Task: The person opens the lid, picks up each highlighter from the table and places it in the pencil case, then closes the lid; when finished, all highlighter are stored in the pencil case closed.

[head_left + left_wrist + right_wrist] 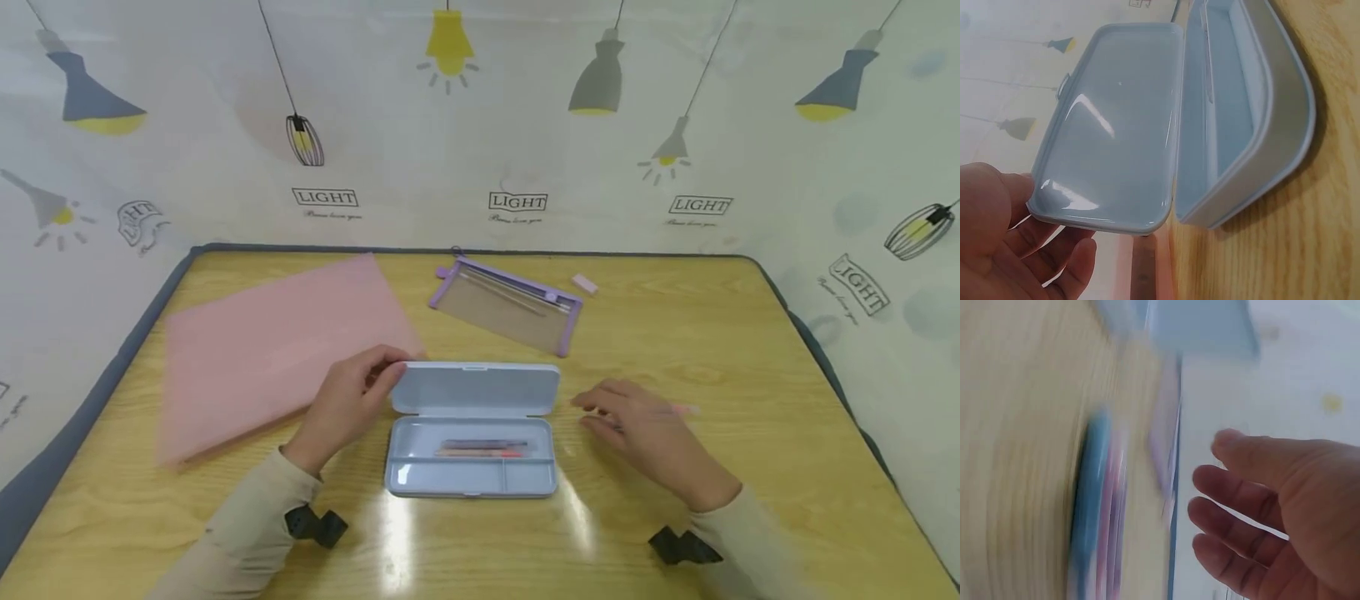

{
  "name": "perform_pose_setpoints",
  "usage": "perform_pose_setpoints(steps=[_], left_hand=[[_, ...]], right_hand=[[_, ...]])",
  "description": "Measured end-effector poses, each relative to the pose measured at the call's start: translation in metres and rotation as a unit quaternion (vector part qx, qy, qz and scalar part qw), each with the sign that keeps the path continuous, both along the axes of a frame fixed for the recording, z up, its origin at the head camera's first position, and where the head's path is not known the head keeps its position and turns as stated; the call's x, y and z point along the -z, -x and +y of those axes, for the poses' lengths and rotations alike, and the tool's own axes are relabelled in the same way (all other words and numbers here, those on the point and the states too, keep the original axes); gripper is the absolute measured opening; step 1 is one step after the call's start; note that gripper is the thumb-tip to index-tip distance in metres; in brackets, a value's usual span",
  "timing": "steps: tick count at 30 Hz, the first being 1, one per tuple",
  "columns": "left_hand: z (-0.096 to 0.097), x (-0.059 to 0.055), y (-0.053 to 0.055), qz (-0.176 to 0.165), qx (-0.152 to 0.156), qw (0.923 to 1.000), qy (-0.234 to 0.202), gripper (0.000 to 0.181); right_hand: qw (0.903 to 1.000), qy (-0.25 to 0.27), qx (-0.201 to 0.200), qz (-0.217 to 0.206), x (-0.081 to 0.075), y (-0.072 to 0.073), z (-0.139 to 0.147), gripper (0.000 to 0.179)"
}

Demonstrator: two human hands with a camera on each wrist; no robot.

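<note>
- Pink folder (pixel 277 350): lies flat on the wooden table (pixel 750 350), far left, well apart from the right hand; its near right corner sits just beside the left hand.
- Left hand (pixel 348 404): at the left end of the raised lid (pixel 475 389) of the pencil case (pixel 471 467). Fingertips curl onto the lid's corner from behind; left wrist view shows the palm open and fingers (pixel 1054 250) only loosely bent beneath the lid (pixel 1110 125) edge. Holds the lid upright, light grip.
- Pencil case: pale blue, open, centre of the table near the front edge. Tray holds a few pens (pixel 480 450) in its long compartment.
- Purple mesh pouch (pixel 506 304): behind the case, lying at an angle, apart from both hands.
- Small pink eraser (pixel 585 284): just right of the pouch, by itself.
- Right hand (pixel 645 433): right of the case, not touching it, low over the table. Fingers spread and relaxed, nothing gripped in the right wrist view (pixel 1260 506). Frame is blurred there; a pinkish streak by the fingertips cannot be identified.
</note>
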State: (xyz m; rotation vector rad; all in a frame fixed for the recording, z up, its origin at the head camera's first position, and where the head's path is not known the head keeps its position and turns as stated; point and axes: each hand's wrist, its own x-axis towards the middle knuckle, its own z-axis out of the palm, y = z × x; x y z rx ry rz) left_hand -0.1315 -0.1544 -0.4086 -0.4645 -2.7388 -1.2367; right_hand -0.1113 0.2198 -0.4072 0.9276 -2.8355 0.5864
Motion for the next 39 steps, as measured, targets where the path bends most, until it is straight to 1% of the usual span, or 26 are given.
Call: perform_pose_setpoints(steps=[3, 5, 8, 11, 16, 23, 26, 28, 31, 34, 37, 39], left_hand=[[-0.001, 0.0, 0.0, -0.001, -0.004, 1.0, 0.0, 0.022], [-0.002, 0.001, 0.0, -0.001, -0.005, 1.0, 0.002, 0.022], [0.0, 0.001, 0.0, -0.002, -0.001, 1.0, 0.002, 0.023], [0.0, 0.0, 0.0, 0.0, 0.003, 1.0, 0.002, 0.023], [0.001, 0.0, 0.001, 0.003, 0.005, 1.0, 0.002, 0.022], [0.0, -0.001, 0.0, 0.003, 0.005, 1.0, 0.004, 0.023], [-0.001, 0.0, 0.0, 0.005, 0.008, 0.9999, 0.004, 0.024], [-0.001, 0.001, 0.001, 0.008, 0.01, 0.9999, 0.002, 0.024], [-0.001, 0.001, 0.001, 0.012, 0.009, 0.9999, -0.001, 0.023], [-0.001, 0.0, 0.0, 0.013, 0.007, 0.9999, -0.002, 0.023], [-0.001, 0.0, 0.0, 0.011, 0.008, 0.9999, -0.003, 0.023], [-0.001, 0.0, 0.0, 0.009, 0.009, 0.9999, -0.005, 0.023]], right_hand=[[0.9964, -0.026, 0.062, -0.051, -0.003, 0.012, 0.042, 0.019], [0.9918, -0.042, 0.089, -0.081, 0.0, 0.018, 0.07, 0.017], [0.9877, -0.051, 0.105, -0.104, 0.008, 0.023, 0.099, 0.015], [0.9854, -0.051, 0.11, -0.12, 0.014, 0.025, 0.112, 0.012], [0.9822, -0.06, 0.113, -0.138, 0.017, 0.029, 0.116, 0.011], [0.9824, -0.058, 0.112, -0.138, 0.017, 0.03, 0.115, 0.01], [0.9858, -0.057, 0.108, -0.115, 0.014, 0.026, 0.113, 0.009], [0.99, -0.054, 0.094, -0.09, 0.007, 0.021, 0.107, 0.01], [0.9959, -0.047, 0.057, -0.053, -0.008, 0.015, 0.087, 0.013], [0.9984, -0.05, 0.017, -0.021, -0.02, 0.007, 0.058, 0.015], [0.9985, -0.051, -0.016, 0.011, -0.023, 0.0, 0.028, 0.015], [0.9978, -0.047, -0.035, 0.03, -0.02, -0.004, 0.009, 0.014]])
